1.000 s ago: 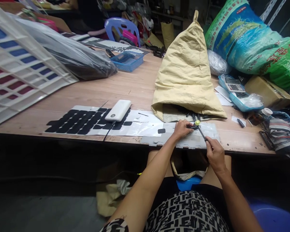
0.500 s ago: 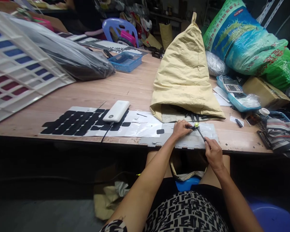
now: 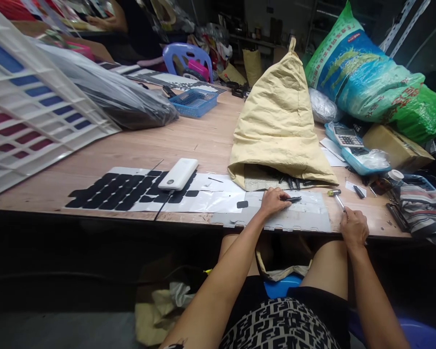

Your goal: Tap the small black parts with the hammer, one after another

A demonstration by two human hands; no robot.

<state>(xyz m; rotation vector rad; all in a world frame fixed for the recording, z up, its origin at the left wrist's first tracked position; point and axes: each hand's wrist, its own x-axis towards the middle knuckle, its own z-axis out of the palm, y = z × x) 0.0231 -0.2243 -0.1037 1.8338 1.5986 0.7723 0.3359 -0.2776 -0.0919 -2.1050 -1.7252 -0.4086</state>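
Observation:
My left hand (image 3: 274, 201) is closed on a slim black pen-like piece (image 3: 294, 199), which lies over the grey mat (image 3: 272, 222). My right hand (image 3: 353, 227) grips the metal handle of a small hammer (image 3: 339, 200) with a yellowish head, to the right of the mat. The hammer's head is apart from the black piece, just above or on the table; I cannot tell which. Behind my left hand stands a yellow cloth sack (image 3: 276, 131), its mouth toward me, with several similar black pieces (image 3: 293, 183) at the opening.
Left of the mat lies a sheet with black rounded stickers (image 3: 105, 191), with a white power bank (image 3: 178, 174) on it. A blue basket (image 3: 196, 103) stands farther back. To the right are a calculator (image 3: 348, 138), a cardboard box (image 3: 396, 148) and a striped cloth (image 3: 423, 211).
My right hand has moved right with the hammer, taking its head off the black piece. My left hand still holds the piece. The camera view has shifted slightly.

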